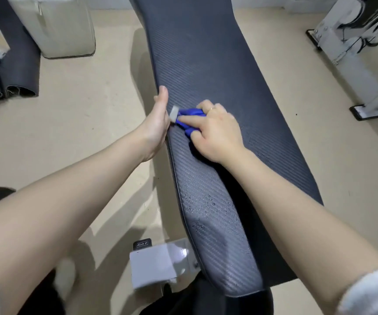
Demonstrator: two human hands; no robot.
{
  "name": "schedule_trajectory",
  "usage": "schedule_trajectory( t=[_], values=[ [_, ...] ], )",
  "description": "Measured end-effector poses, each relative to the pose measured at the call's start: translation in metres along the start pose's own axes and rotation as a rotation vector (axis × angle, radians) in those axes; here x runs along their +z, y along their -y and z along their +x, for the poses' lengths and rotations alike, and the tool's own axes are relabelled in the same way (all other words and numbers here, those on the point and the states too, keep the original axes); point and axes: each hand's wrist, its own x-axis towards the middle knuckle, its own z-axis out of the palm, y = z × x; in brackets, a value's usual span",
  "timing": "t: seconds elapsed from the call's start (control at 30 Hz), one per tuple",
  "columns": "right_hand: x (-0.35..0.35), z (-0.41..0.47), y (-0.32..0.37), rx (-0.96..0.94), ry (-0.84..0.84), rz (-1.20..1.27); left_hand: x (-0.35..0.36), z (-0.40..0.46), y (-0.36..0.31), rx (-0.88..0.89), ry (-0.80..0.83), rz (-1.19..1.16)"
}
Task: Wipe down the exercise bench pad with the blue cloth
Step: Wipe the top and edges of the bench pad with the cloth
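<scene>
A long dark bench pad (206, 64) with a ribbed texture runs from the near bottom to the far top of the view. Water droplets bead on its near part. A bunched blue cloth (189, 115) with a white tag lies on the pad's left half. My right hand (215, 130) presses down on it, fingers curled over and gripping the cloth. My left hand (158, 119) lies flat against the pad's left edge beside the cloth, fingers straight, thumb up on the pad's rim.
The bench's white metal frame (154, 264) shows under the near end. Rolled dark mats (6, 64) and a beige box (58, 26) stand at the far left on the tan floor. White machine legs (353, 53) with a black foot plate stand at the right.
</scene>
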Motion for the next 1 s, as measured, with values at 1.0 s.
schedule_trajectory(
  t=[1.0],
  values=[
    [0.001, -0.108, 0.043, 0.462, -0.071, -0.118, 0.017, -0.074, 0.029, -0.024, -0.194, 0.279]
  ],
)
